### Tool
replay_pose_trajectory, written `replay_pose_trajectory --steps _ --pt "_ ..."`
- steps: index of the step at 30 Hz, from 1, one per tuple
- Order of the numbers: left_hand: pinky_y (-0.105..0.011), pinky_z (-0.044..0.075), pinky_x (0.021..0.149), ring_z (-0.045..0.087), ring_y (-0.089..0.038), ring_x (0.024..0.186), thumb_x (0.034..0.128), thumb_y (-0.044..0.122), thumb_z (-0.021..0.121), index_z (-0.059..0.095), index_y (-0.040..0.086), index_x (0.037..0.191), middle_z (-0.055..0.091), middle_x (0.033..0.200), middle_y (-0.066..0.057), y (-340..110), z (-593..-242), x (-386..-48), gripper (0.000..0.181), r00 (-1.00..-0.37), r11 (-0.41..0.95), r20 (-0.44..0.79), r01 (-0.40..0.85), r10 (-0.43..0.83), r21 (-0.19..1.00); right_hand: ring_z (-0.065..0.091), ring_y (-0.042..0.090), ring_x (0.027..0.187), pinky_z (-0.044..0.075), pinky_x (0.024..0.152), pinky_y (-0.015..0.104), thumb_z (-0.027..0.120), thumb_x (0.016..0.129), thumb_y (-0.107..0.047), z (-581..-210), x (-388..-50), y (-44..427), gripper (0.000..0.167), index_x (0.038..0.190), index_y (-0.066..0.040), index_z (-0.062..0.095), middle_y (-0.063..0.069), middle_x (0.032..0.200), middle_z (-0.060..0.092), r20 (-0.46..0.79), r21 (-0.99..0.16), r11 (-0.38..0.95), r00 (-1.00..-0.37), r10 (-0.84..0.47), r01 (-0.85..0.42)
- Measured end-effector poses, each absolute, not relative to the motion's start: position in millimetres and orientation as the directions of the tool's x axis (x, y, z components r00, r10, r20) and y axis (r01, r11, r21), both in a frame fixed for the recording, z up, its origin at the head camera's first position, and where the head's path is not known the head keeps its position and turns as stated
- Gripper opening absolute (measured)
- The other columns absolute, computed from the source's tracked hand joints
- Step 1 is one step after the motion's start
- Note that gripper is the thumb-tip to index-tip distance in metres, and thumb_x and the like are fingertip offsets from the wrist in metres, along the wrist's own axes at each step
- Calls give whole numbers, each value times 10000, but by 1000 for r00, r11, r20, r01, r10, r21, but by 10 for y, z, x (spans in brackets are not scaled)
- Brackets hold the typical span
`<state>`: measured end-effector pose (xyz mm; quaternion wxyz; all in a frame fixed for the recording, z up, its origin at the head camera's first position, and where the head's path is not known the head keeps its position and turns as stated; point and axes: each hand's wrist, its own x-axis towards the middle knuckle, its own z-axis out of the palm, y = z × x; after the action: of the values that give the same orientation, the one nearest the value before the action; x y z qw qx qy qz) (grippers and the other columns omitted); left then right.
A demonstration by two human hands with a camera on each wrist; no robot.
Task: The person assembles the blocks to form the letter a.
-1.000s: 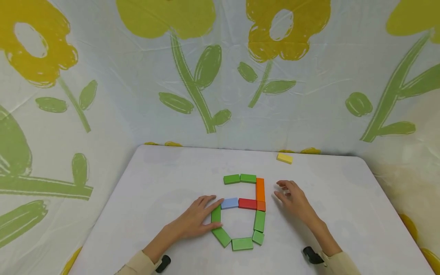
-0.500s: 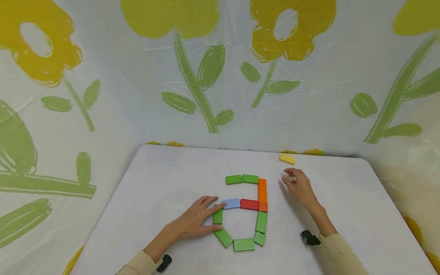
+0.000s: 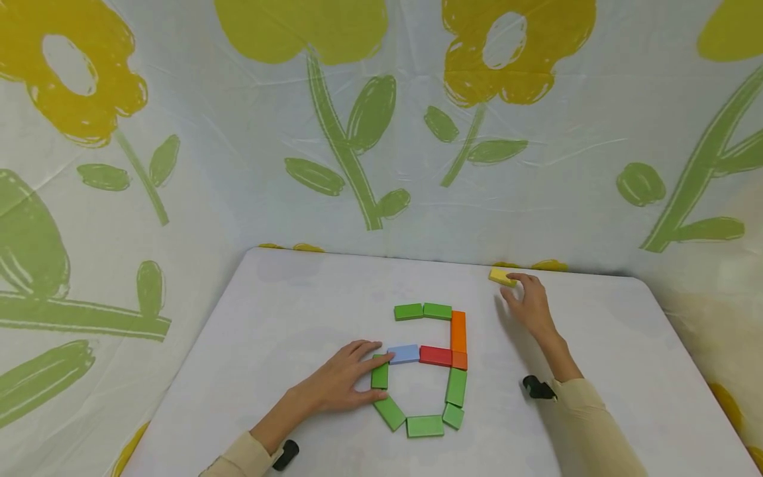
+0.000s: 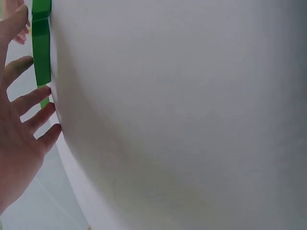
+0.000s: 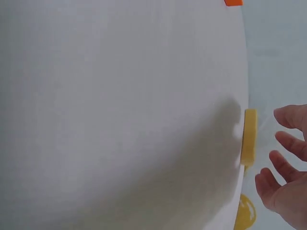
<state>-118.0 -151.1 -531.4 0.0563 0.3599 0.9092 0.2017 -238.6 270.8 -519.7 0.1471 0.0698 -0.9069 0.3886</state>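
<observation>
At the back of the table lies a yellow block (image 3: pixel 499 276). My right hand (image 3: pixel 532 308) hovers over its right end, thumb and fingers spread; in the right wrist view the fingers appear apart from the yellow block (image 5: pixel 249 137). My left hand (image 3: pixel 336 381) lies at the left of an arrangement of blocks, its index finger at the blue block (image 3: pixel 406 354) and its thumb by the lower end of a green block (image 3: pixel 379 379). In the left wrist view the fingers of the left hand (image 4: pixel 19 129) are extended beside a green block (image 4: pixel 42 50).
Flat blocks form a figure: green blocks (image 3: pixel 408 311) on top, a long orange block (image 3: pixel 458 331) at right, a red block (image 3: pixel 436 356) across the middle, several green blocks (image 3: pixel 425 426) curving below. A flower-printed cloth (image 3: pixel 256 132) hangs behind the white table (image 3: pixel 298 298).
My right hand has moved away from beside the orange block, back to the yellow block at the rear. The left hand has stayed almost still; the view has shifted slightly.
</observation>
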Motion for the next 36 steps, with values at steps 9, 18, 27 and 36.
replay_pose_trajectory --steps 9,18,27,36 --pt "-509 370 1160 393 -288 1450 987 600 587 472 310 1554 435 1581 -50 -1521 -5266 -1180 647 -738 658 22 614 675 436 363 641 1295 275 1065 742 650 982 -32 -5197 -2526 2759 438 1333 188 507 453 1369 439 269 -690 678 -959 -86 -254" --pt "-497 362 1169 375 -286 1464 983 579 612 462 317 1559 424 1593 -53 -1517 -5258 -1189 651 -739 660 4 603 674 448 468 530 1136 407 939 633 611 1013 -25 -5188 -2627 2770 424 1358 192 493 422 1315 479 177 -675 717 -982 -70 -173" --pt "-481 368 1169 377 -267 1464 980 621 580 449 337 1563 427 1592 -37 -1516 -5275 -1209 661 -738 663 1 607 675 438 516 501 1120 451 968 615 592 1029 -45 -5188 -2681 2806 400 1370 150 523 388 1304 523 109 -678 728 -994 -31 -97" --pt "-491 359 1174 365 -280 1472 983 600 594 451 322 1565 414 1602 -42 -1518 -5255 -1202 660 -742 667 -20 589 670 456 640 522 1069 526 921 600 689 949 33 -5134 -2611 2831 301 1231 125 637 365 1207 637 196 -691 701 -979 -52 -176"
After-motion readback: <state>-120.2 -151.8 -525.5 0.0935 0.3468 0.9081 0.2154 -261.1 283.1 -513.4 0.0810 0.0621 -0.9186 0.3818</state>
